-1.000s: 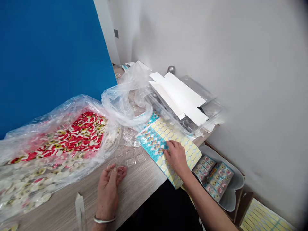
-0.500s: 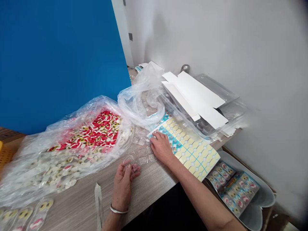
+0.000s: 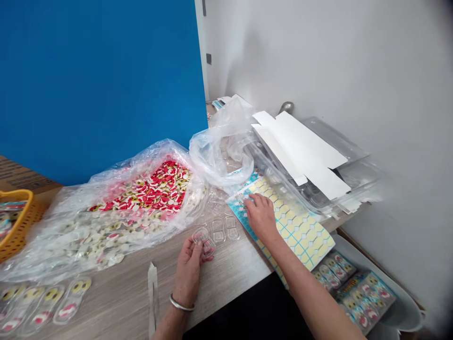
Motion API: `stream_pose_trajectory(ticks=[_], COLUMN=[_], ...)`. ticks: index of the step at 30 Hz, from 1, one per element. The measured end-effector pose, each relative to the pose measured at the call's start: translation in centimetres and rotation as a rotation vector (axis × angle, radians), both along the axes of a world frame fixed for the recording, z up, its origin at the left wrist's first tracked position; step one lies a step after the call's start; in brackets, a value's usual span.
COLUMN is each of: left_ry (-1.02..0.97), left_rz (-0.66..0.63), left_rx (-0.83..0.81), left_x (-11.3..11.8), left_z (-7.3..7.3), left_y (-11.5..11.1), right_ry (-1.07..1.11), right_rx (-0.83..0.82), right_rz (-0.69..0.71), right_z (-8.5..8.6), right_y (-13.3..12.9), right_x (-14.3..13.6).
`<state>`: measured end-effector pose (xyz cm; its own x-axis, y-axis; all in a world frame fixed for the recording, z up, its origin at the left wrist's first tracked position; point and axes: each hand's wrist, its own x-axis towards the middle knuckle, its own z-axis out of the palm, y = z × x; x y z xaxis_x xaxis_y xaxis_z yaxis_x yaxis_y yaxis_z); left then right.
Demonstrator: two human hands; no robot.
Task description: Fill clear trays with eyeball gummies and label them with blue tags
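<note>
My left hand [image 3: 190, 270] is closed on a clear plastic blister case [image 3: 205, 243], pinched between thumb and fingers just above the table. Over a sheet of stickers [image 3: 299, 225], yellow with blue-printed parts, lies my right hand [image 3: 261, 216]. Its fingers are slightly curved and apart, the tips at the blue left part of the sheet; nothing held shows between them. Between the hands, more clear blister cases [image 3: 225, 229] rest on the wood-grain table [image 3: 226, 274]. Filled cases [image 3: 72, 300] with yellow and red-and-white pieces lie in a row at the lower left.
A large clear bag [image 3: 88, 200] spills red, white and yellow pieces [image 3: 155, 189]. White card blanks [image 3: 304, 151] lie on clear trays [image 3: 332, 137] at the right. Packed cards [image 3: 368, 297] sit in a grey bin [image 3: 406, 316]. A yellow basket [image 3: 30, 217] stands left; a blue panel [image 3: 106, 85] rises behind.
The view has swung left, bringing the yellow basket in. My right hand has shifted rightward over the sticker sheet, away from the blister cases. My left hand still holds its case.
</note>
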<state>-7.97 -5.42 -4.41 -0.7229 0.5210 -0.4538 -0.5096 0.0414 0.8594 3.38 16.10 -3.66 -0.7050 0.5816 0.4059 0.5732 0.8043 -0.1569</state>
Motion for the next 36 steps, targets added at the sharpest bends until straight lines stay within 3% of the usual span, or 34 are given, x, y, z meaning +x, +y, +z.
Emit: stream_pose_trajectory(ticks=[4,8,13,17,21,25,29,36], left_ry=[-0.020,-0.031,-0.079,-0.182,-0.156,-0.091,-0.153,-0.302], left_rz=[-0.008,-0.028,-0.018,0.073,0.180,0.236,0.260,0.269], left_rx=[0.007,0.032,0.146,0.343,0.442,0.545,0.560,0.620], left_x=[-0.1,-0.1,0.0,-2.0,-6.6,-10.0,-10.5,-10.1], left_z=[0.1,0.3,1.6,3.3,4.3,3.5,2.5,2.5], left_y=[0.1,0.2,0.2,0.9,1.7,1.3,0.5,0.6], right_ry=[-0.028,-0.032,0.091,0.172,0.098,0.002,-0.040,-0.043], right_rx=[-0.005,-0.051,-0.118,-0.220,-0.302,-0.346,-0.370,-0.355], right_rz=[-0.054,0.020,0.086,0.329,0.501,0.532,0.557,0.543], right_z=[-0.2,0.1,1.8,4.2,5.2,5.0,4.8,2.5], right_y=[-0.6,-1.5,-3.1,-5.7,-7.2,-6.3,-4.9,-4.6], right_x=[0.1,0.2,-0.7,-2.9,-6.5,-10.9,-16.6,-27.4])
